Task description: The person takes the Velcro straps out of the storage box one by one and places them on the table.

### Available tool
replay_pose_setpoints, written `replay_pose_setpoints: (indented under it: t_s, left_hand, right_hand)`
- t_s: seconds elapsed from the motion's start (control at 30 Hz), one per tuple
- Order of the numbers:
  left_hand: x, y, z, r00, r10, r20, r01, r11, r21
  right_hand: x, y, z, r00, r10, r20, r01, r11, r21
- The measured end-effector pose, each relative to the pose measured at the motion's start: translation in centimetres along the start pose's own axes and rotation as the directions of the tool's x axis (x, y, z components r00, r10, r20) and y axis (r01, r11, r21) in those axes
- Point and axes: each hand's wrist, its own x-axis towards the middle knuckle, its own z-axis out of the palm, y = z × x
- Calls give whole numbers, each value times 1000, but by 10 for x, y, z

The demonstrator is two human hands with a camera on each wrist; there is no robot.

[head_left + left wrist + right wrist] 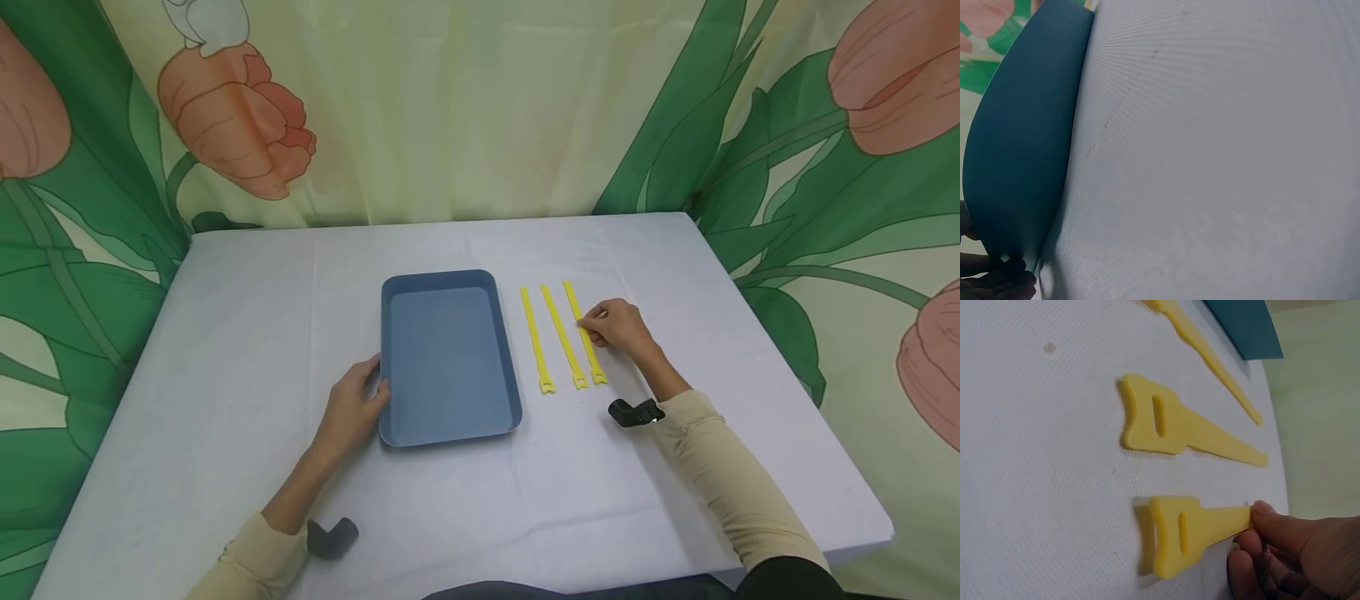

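A blue-grey rectangular tray lies on the white table, with nothing in it. My left hand holds its left edge, thumb over the rim and fingers against the outer side; in the left wrist view the fingers show at the tray wall. To the right of the tray, three yellow hook-and-loop cable ties lie side by side, slotted heads toward me: a left one, a middle one and a right one. My right hand pinches the right cable tie along its strap between thumb and fingers.
The white tablecloth reaches back to a floral curtain behind the table. Black wrist camera mounts stick out from both sleeves.
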Motion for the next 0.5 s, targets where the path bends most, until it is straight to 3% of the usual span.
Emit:
replay_pose_setpoints:
  t_s: [0.27, 0.5]
  left_hand:
    - [1, -1, 0, 1000, 4, 1, -4, 1000, 13]
    - [1, -1, 0, 1000, -5, 3, 5, 1000, 13]
  right_hand:
    - [0, -1, 1, 1000, 2, -11, -2, 1000, 3]
    - [-1, -1, 3, 1000, -5, -16, 4, 998, -69]
